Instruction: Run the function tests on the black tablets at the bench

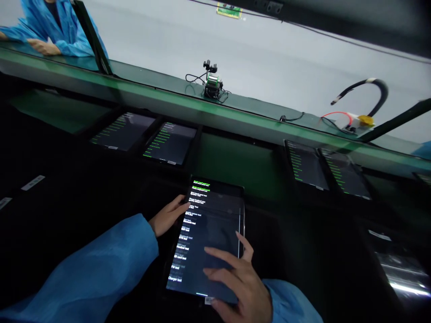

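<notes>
Head view, tablet: a dark tablet [215,233] lies flat on the black bench, close in front of the person. Its screen shows a list of test rows, the top 2 green, the rest white.
Left hand: the left hand [168,218] sits at the tablet's left edge, fingers curled against the rim. Whether it truly grips cannot be told.
Right hand: the right hand [237,278] lies released on the lower screen, fingers spread on the glass, thumb near the right edge.
Step in hand: judged as working through the on-screen list, around its lower rows.
Next move calls for: 1 fingertip kept clear of the others and set on a single row. The rows sit tight together, so a flat hand risks a stray touch. The left hand should steady the edge.
Around: 4 other tablets [170,141] lean below the green ledge [235,117], all showing green lines. A small clamp [212,83] with cables stands on the ledge. A co-worker's hand [42,46] rests far left.
</notes>
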Action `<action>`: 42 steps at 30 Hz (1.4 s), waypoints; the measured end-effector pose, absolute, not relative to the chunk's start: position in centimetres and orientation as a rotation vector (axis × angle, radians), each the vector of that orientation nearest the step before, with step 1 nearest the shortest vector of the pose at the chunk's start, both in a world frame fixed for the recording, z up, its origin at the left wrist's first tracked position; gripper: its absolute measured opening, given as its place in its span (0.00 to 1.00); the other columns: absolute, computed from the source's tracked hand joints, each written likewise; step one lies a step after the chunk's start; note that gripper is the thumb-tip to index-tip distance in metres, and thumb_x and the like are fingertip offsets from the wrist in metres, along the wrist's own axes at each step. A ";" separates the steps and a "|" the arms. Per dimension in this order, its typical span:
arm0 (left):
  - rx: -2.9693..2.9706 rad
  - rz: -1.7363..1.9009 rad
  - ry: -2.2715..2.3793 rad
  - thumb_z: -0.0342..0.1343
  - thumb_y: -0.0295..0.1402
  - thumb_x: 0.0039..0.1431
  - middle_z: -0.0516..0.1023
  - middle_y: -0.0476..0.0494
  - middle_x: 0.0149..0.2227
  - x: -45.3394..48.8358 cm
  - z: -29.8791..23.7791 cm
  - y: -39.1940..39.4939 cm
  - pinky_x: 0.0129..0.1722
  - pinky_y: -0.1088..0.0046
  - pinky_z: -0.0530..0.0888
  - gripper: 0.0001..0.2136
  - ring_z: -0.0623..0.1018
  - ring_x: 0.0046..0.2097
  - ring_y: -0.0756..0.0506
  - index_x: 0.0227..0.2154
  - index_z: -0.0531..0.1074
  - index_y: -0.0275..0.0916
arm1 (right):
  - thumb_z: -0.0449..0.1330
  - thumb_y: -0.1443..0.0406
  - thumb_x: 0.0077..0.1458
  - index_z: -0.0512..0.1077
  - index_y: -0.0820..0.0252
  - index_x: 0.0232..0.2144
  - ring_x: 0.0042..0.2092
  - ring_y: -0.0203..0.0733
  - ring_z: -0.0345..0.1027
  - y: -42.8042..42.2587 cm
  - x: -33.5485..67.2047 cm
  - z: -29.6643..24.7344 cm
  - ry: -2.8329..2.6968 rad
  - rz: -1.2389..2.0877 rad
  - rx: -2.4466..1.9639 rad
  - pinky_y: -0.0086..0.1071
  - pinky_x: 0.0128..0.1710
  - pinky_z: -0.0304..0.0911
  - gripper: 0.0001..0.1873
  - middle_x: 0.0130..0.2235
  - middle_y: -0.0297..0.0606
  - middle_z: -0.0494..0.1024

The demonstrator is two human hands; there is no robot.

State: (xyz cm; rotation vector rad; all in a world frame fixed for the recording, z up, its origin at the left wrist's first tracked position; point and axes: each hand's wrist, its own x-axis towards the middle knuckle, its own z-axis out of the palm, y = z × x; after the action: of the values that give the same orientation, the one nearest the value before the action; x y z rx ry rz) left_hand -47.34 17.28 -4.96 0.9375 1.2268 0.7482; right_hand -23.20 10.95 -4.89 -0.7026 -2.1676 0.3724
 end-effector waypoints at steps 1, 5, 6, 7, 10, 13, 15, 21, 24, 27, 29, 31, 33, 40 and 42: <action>0.935 0.746 1.221 0.54 0.54 0.55 0.76 0.47 0.39 -47.3 -5.0 17.3 0.40 0.66 0.70 0.24 0.76 0.43 0.40 0.49 0.64 0.46 | 0.47 0.53 0.61 0.68 0.53 0.39 0.47 0.45 0.73 10.7 -23.2 -4.9 -2.112 0.392 -0.729 0.54 0.64 0.30 0.15 0.30 0.28 0.80; 0.921 0.738 1.212 0.53 0.53 0.56 0.76 0.48 0.40 -47.3 -4.6 17.2 0.40 0.67 0.70 0.23 0.76 0.43 0.41 0.49 0.64 0.46 | 0.52 0.58 0.59 0.65 0.54 0.47 0.52 0.46 0.69 11.9 -21.7 -4.1 -2.340 0.423 -0.739 0.52 0.63 0.26 0.15 0.41 0.31 0.80; 0.916 0.735 1.216 0.53 0.52 0.57 0.76 0.47 0.40 -47.3 -4.5 17.2 0.40 0.67 0.70 0.22 0.76 0.43 0.41 0.49 0.64 0.46 | 0.53 0.60 0.58 0.63 0.54 0.49 0.53 0.45 0.68 12.5 -21.2 -3.8 -2.387 0.442 -0.748 0.51 0.63 0.25 0.16 0.43 0.31 0.79; 0.911 0.734 1.221 0.53 0.52 0.57 0.76 0.47 0.41 -47.3 -4.5 17.2 0.40 0.67 0.71 0.22 0.76 0.44 0.41 0.49 0.64 0.46 | 0.53 0.61 0.57 0.62 0.54 0.50 0.54 0.45 0.67 13.0 -20.8 -3.6 -2.398 0.460 -0.773 0.50 0.63 0.25 0.17 0.44 0.31 0.79; 0.900 0.743 1.237 0.53 0.53 0.56 0.76 0.47 0.42 -47.3 -4.6 17.2 0.40 0.66 0.71 0.23 0.76 0.44 0.40 0.49 0.64 0.46 | 0.53 0.60 0.59 0.61 0.53 0.52 0.54 0.45 0.66 13.5 -20.4 -3.4 -2.356 0.483 -0.844 0.51 0.63 0.25 0.18 0.47 0.31 0.77; 0.889 0.756 1.247 0.55 0.53 0.54 0.77 0.48 0.41 -47.3 -4.7 17.2 0.41 0.65 0.71 0.23 0.76 0.44 0.40 0.49 0.65 0.47 | 0.54 0.60 0.58 0.60 0.53 0.52 0.54 0.46 0.67 13.3 -20.6 -3.5 -2.343 0.474 -0.854 0.50 0.62 0.27 0.20 0.47 0.32 0.77; 0.887 0.759 1.251 0.55 0.53 0.54 0.77 0.47 0.41 -47.3 -4.7 17.2 0.40 0.66 0.72 0.23 0.76 0.44 0.40 0.49 0.65 0.47 | 0.54 0.60 0.58 0.60 0.53 0.52 0.53 0.46 0.67 13.1 -20.8 -3.6 -2.344 0.480 -0.856 0.49 0.62 0.28 0.20 0.47 0.32 0.77; 0.920 0.815 1.287 0.56 0.56 0.52 0.76 0.47 0.36 -46.7 -5.3 17.4 0.41 0.63 0.71 0.25 0.77 0.41 0.40 0.44 0.66 0.42 | 0.54 0.61 0.57 0.60 0.53 0.52 0.52 0.45 0.67 13.2 -20.9 -3.7 -2.356 0.498 -0.853 0.48 0.61 0.29 0.20 0.45 0.32 0.77; 0.934 0.860 1.303 0.56 0.57 0.52 0.75 0.48 0.34 -46.3 -5.5 17.4 0.41 0.64 0.70 0.24 0.75 0.40 0.41 0.41 0.67 0.42 | 0.54 0.60 0.57 0.60 0.54 0.51 0.52 0.45 0.67 13.2 -21.0 -3.7 -2.370 0.495 -0.844 0.48 0.61 0.30 0.19 0.44 0.33 0.76; 0.893 0.841 1.285 0.49 0.58 0.55 0.74 0.47 0.35 -46.3 -5.2 17.3 0.39 0.65 0.69 0.23 0.75 0.40 0.41 0.38 0.68 0.42 | 0.55 0.62 0.56 0.61 0.54 0.51 0.51 0.44 0.67 13.2 -20.9 -3.7 -2.365 0.454 -0.863 0.49 0.61 0.32 0.19 0.44 0.34 0.76; 0.884 0.839 1.278 0.48 0.58 0.56 0.73 0.47 0.35 -46.4 -5.1 17.3 0.39 0.65 0.68 0.23 0.74 0.40 0.41 0.36 0.68 0.42 | 0.57 0.64 0.54 0.61 0.54 0.50 0.50 0.45 0.67 13.2 -21.0 -3.8 -2.341 0.400 -0.908 0.50 0.60 0.33 0.20 0.44 0.34 0.76; 0.888 0.850 1.274 0.49 0.58 0.56 0.71 0.48 0.34 -46.5 -5.1 17.3 0.40 0.65 0.68 0.22 0.73 0.39 0.42 0.36 0.68 0.42 | 0.60 0.62 0.53 0.61 0.55 0.48 0.51 0.46 0.66 13.2 -21.2 -4.0 -2.350 0.361 -0.947 0.50 0.60 0.33 0.21 0.45 0.36 0.75; 0.891 0.854 1.277 0.49 0.57 0.56 0.70 0.49 0.33 -46.5 -5.2 17.3 0.39 0.66 0.68 0.22 0.72 0.38 0.44 0.36 0.67 0.42 | 0.62 0.55 0.49 0.61 0.55 0.47 0.54 0.48 0.63 12.9 -21.7 -4.1 -2.419 0.340 -0.933 0.49 0.60 0.32 0.25 0.48 0.39 0.73; 0.896 0.881 1.304 0.51 0.56 0.55 0.70 0.51 0.31 -46.6 -5.6 17.2 0.31 0.72 0.65 0.21 0.71 0.34 0.46 0.38 0.68 0.42 | 0.60 0.49 0.53 0.68 0.57 0.40 0.60 0.45 0.55 10.0 -23.8 -4.3 -2.692 0.081 -0.585 0.44 0.65 0.24 0.21 0.53 0.41 0.72; 0.893 0.894 1.317 0.51 0.56 0.55 0.72 0.50 0.33 -46.6 -5.7 17.3 0.31 0.72 0.65 0.22 0.72 0.36 0.45 0.40 0.68 0.43 | 0.60 0.54 0.55 0.68 0.56 0.37 0.61 0.42 0.52 9.6 -23.9 -4.4 -2.710 0.021 -0.555 0.45 0.66 0.23 0.14 0.54 0.38 0.71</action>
State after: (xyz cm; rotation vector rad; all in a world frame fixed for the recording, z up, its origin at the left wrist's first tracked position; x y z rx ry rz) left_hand -46.56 17.26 -5.66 0.8930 1.3174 0.8936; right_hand -23.88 9.55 -4.44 -0.5549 -2.7099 0.0211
